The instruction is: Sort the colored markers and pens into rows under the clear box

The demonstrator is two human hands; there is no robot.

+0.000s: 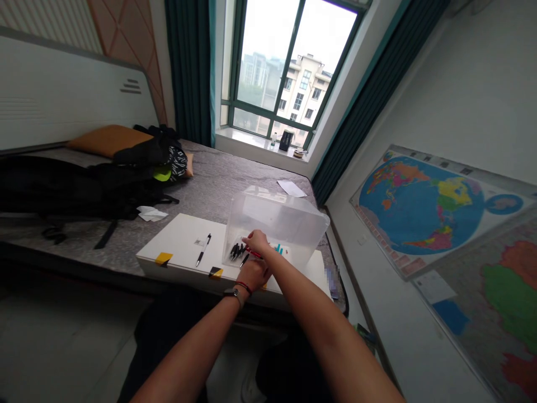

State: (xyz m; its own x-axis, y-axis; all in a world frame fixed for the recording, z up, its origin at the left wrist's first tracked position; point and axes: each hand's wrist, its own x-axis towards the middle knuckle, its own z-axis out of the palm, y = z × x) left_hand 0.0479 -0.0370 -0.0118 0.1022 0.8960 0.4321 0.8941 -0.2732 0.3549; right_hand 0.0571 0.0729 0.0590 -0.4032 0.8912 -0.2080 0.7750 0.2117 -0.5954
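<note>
A clear plastic box (pixel 279 221) lies on its side on a white carton, its opening toward me. Inside it, my right hand (pixel 257 242) has its fingers bent together beside a cluster of black pen parts (pixel 237 251). What it pinches, if anything, is too small to make out. A red pen (pixel 254 254) shows just below that hand. My left hand (pixel 253 273), with a watch and a red bracelet at the wrist, is at the box's front edge beneath my right forearm; its fingers are mostly hidden. By it is a dark pen (pixel 244 260). Light-blue pieces (pixel 279 249) lie farther right.
On the white carton (pixel 172 240), an assembled black-and-white pen (pixel 203 250) lies left of the box. Black bags (pixel 92 182) and a crumpled tissue (pixel 151 214) are on the grey mattress (pixel 210 168). A white paper (pixel 292 188) lies behind the box. The wall with maps (pixel 423 196) stands at right.
</note>
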